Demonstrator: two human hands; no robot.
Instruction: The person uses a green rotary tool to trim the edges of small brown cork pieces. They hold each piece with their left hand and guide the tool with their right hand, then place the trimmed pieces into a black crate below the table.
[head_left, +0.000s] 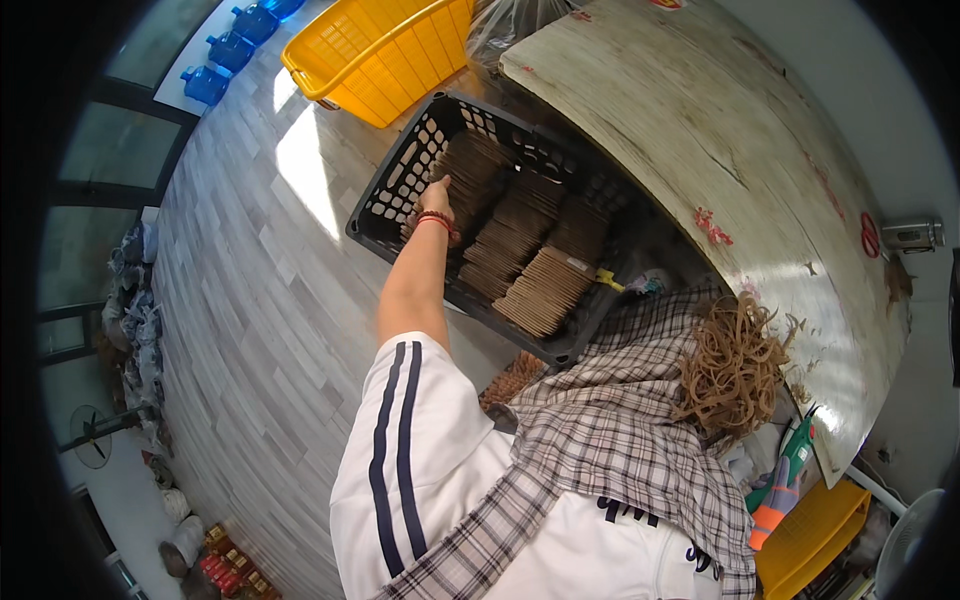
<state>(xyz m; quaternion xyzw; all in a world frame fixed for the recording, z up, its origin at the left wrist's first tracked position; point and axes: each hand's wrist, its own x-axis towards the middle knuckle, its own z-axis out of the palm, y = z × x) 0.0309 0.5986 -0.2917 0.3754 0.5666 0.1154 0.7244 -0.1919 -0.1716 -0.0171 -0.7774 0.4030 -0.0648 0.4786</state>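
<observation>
My left hand (pixel 438 202), with a red beaded bracelet at the wrist, reaches into a black plastic crate (pixel 452 296). It rests at a row of brown stacked pieces (pixel 470 165) along the crate's left side. Most of its fingers are hidden, so their grip does not show. Beside that row stand more packed rows of thin brown pieces (pixel 510 235), and a lighter stack (pixel 545 292) fills the near corner. My right hand is out of the picture. A tangled heap of brown bands (pixel 738 365) lies against the plaid cloth (pixel 610 420) over my body.
A yellow basket (pixel 380 60) stands beyond the crate. To the right runs a worn wooden table (pixel 690 120), with a metal cup (pixel 912 236) near its far edge. A green-handled tool (pixel 795 455) and a yellow bin (pixel 815 545) sit at lower right. Blue water jugs (pixel 230 50) line the upper left.
</observation>
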